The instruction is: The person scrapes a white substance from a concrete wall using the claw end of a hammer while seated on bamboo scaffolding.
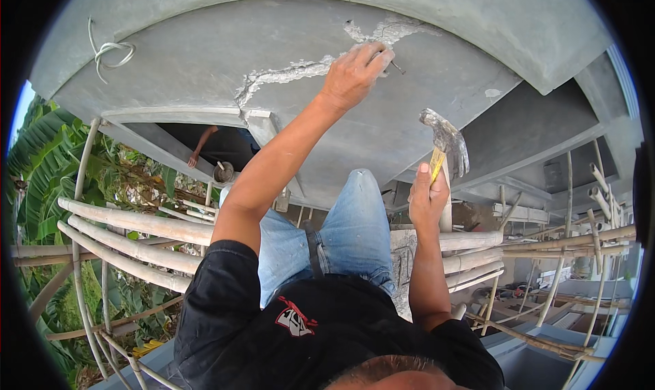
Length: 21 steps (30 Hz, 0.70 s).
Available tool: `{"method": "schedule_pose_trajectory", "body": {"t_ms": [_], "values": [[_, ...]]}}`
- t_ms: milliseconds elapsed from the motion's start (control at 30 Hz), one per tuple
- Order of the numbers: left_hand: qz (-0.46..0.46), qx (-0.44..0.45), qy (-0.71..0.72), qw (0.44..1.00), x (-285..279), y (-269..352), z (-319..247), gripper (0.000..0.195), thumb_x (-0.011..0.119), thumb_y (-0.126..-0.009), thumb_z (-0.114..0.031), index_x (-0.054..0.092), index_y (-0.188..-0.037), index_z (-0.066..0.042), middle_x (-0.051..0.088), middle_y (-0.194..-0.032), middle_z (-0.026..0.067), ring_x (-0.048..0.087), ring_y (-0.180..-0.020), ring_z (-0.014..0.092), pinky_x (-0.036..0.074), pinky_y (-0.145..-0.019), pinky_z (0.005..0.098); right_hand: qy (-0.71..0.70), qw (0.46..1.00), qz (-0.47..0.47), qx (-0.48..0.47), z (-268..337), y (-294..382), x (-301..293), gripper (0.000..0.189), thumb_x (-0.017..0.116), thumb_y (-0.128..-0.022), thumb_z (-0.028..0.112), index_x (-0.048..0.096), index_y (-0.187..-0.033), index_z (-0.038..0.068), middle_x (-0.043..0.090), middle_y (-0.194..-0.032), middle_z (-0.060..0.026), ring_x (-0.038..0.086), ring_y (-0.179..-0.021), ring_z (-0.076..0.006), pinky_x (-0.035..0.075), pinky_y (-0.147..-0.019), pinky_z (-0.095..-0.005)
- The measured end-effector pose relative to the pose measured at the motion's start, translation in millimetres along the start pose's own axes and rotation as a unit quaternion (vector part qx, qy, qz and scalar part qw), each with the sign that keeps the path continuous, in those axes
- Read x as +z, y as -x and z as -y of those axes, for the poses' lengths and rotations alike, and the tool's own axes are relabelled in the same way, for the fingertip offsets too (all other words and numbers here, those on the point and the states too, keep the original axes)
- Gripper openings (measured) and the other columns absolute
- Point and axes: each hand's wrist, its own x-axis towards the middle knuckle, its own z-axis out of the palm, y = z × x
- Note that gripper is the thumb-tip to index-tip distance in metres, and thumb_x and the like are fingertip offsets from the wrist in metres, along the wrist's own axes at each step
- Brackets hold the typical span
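Observation:
My left hand (pixel 353 75) is closed around a thin metal rod (pixel 398 68), perhaps a chisel or large nail, against a grey plastered wall (pixel 194 57). Most of the rod is hidden by the fingers. A rough chipped groove (pixel 289 74) runs from the window's corner up to that hand, and a wider broken patch (pixel 394 30) lies just beyond it. Lower and to the right, my right hand (pixel 428 201) grips the yellow handle of a worn claw hammer (pixel 446 137). The hammer's head points up, apart from the wall and the rod.
Bamboo scaffold poles (pixel 133 221) cross on both sides of my legs. Another person's arm (pixel 204 140) shows in the window opening, near a bucket (pixel 223 172). A knotted pale cable (pixel 113 55) sticks out at upper left. Banana plants (pixel 46 170) grow beyond the scaffold.

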Motion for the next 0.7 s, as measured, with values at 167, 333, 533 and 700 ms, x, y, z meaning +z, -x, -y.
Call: {"method": "schedule_pose_trajectory", "body": {"t_ms": [167,333,533,700], "values": [[-0.041,-0.042,0.029,0.998,-1,2,-5,0.041,0.064,-0.067,0.005,0.061,-0.105,-0.011,0.064,-0.104,0.0042,0.066,-0.083,0.024,0.056,-0.064,0.0325,-0.150,0.979,-0.057,-0.122,29,-7,28,0.034,0.050,-0.099,0.034,0.044,-0.084,0.005,0.037,-0.060,0.0024,0.035,-0.047,-0.0065,0.033,-0.041,-0.0237],[-0.085,-0.057,0.058,0.993,11,5,-10,0.040,0.065,-0.067,0.004,0.061,-0.104,-0.011,0.065,-0.104,0.0041,0.066,-0.079,0.023,0.056,-0.063,0.0320,-0.090,0.976,-0.072,-0.185,8,-47,62,0.037,0.048,-0.099,0.035,0.041,-0.080,0.005,0.037,-0.060,0.0017,0.037,-0.048,-0.0083,0.033,-0.042,-0.0255],[-0.098,-0.051,0.052,0.993,7,8,-1,0.035,0.065,-0.068,0.003,0.062,-0.101,-0.011,0.066,-0.102,0.0040,0.067,-0.081,0.022,0.056,-0.063,0.0311,-0.109,0.967,-0.076,-0.219,-1,-52,79,0.038,0.048,-0.099,0.034,0.039,-0.073,0.008,0.036,-0.058,0.0032,0.034,-0.047,-0.0061,0.030,-0.041,-0.0235],[-0.077,-0.051,0.070,0.993,5,7,-3,0.037,0.065,-0.067,0.007,0.065,-0.101,-0.009,0.067,-0.103,0.0059,0.068,-0.083,0.024,0.057,-0.067,0.0319,-0.058,0.992,-0.067,-0.093,-17,-50,82,0.038,0.047,-0.100,0.036,0.036,-0.076,0.009,0.036,-0.057,0.0023,0.035,-0.047,-0.0071,0.032,-0.042,-0.0245]]}}
